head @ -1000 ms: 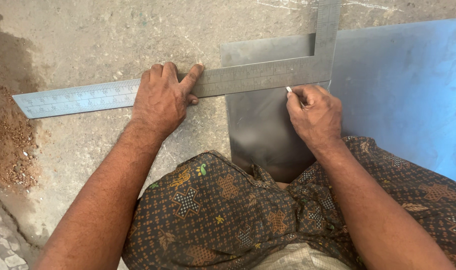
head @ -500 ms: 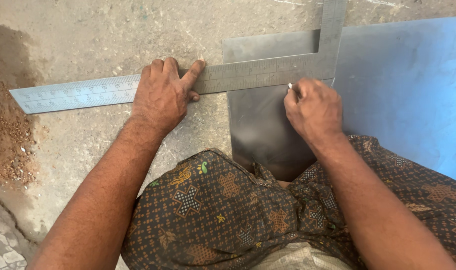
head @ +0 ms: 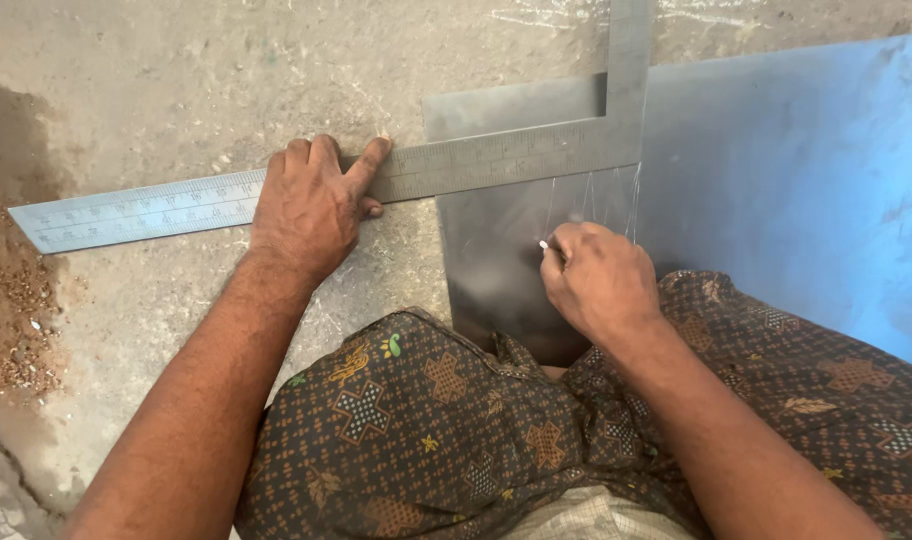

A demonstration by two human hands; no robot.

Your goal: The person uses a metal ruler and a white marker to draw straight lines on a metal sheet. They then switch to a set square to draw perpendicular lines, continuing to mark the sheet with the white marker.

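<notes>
Left hand (head: pixel 311 205) presses flat on the long arm of a steel L-square (head: pixel 476 165), fingers spread narrow over the blade, index finger stretched along its top edge, thumb tucked under the lower edge. The square's long arm runs from the left edge of the frame to center right, tilted slightly up toward the right; its short arm goes straight up and out of the top of the frame. The corner of the square sits on a grey metal sheet (head: pixel 776 180) that fills the right half of the frame and lies on the concrete floor (head: pixel 176 90).

Right hand (head: pixel 601 280) sits on the sheet just below the square's corner, fingers curled tight around a small white marker (head: pixel 544 244), only its tip showing at the upper left of the fist. Thin scratched lines (head: pixel 591 200) run on the sheet between the square and the right hand. Patterned brown cloth (head: pixel 456 430) covers the knees at the bottom of the frame. Reddish grit (head: pixel 16 300) lies at the left edge.
</notes>
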